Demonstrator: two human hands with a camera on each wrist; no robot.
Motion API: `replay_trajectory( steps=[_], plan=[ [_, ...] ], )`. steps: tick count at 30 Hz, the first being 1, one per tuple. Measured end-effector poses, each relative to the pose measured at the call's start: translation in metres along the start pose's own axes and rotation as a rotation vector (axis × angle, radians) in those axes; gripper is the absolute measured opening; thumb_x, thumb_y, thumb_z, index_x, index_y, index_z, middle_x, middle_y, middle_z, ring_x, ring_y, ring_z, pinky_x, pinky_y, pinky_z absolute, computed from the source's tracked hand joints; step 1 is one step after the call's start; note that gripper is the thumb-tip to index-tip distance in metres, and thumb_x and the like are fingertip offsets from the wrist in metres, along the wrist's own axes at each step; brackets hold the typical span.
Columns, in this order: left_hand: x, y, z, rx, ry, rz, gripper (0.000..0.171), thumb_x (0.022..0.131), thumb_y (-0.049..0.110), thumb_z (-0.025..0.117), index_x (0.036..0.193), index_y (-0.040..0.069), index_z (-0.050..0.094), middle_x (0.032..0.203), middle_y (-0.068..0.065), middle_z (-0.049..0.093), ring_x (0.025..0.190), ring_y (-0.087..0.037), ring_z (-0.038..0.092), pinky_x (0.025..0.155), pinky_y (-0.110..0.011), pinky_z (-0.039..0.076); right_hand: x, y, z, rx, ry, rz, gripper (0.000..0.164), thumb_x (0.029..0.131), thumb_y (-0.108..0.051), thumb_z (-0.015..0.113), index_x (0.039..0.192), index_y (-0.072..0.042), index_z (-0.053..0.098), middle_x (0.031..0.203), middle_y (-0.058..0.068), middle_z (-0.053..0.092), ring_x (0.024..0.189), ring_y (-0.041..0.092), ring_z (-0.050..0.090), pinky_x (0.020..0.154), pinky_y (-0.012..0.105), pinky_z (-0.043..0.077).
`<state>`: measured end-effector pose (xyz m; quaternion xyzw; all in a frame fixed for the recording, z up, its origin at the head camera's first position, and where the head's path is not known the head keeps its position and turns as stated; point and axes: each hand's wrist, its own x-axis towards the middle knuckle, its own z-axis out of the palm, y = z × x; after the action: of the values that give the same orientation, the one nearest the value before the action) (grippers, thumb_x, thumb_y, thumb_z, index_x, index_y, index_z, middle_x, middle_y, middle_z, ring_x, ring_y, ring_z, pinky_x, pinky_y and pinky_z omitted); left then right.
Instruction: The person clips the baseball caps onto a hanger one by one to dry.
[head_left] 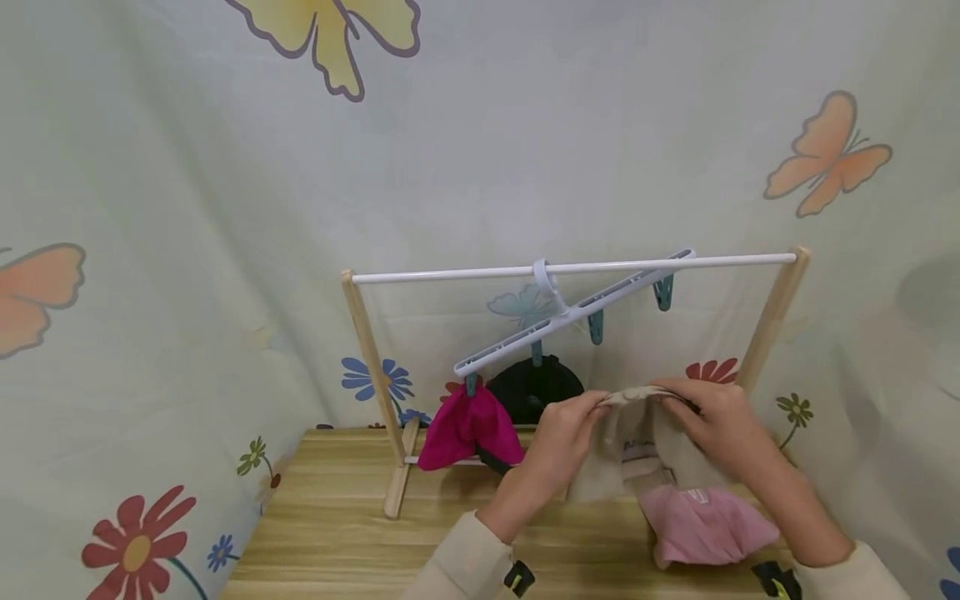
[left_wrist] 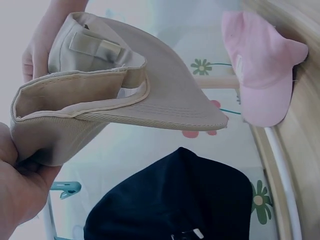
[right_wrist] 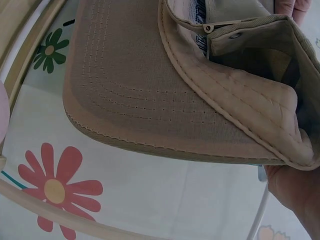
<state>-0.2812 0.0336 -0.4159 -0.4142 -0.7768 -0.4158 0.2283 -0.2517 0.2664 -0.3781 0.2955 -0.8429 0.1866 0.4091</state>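
Both hands hold a beige baseball cap (head_left: 600,467) in the air before the drying rack. My left hand (head_left: 558,442) pinches one side of its edge; my right hand (head_left: 712,421) grips the other side. In the left wrist view, the cap's opening and back strap face the camera, with the brim (left_wrist: 175,95) pointing right. The right wrist view shows the stitched underside of the brim (right_wrist: 135,105). A pink cap (head_left: 705,529) lies on the table below the right hand. A magenta cap (head_left: 471,425) and a black cap (head_left: 566,385) hang to the left.
A white clip hanger (head_left: 510,343) hooks slantwise over the rack's white rail (head_left: 450,273). Teal clips hold the magenta and black caps; two further clips (head_left: 663,293) hang without caps. Wooden posts (head_left: 367,358) stand on a wood-grain table (head_left: 330,500). A printed curtain (head_left: 225,167) surrounds it.
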Motion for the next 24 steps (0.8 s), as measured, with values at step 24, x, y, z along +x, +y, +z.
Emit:
replay_trajectory(
  steps=[24],
  plan=[
    [0.059,-0.008,-0.002,0.013,-0.074,-0.073,0.025,0.103,0.016,0.057,0.122,0.005,0.07,0.112,-0.007,0.075,0.088,-0.006,0.066,0.076,-0.007,0.049,0.024,0.032,-0.001,-0.08,0.062,0.019,0.034,0.075,0.01,0.081,0.107,0.0,0.076,0.096,0.017,0.077,0.08,0.033,0.075,0.063,0.048,0.057]
  ],
)
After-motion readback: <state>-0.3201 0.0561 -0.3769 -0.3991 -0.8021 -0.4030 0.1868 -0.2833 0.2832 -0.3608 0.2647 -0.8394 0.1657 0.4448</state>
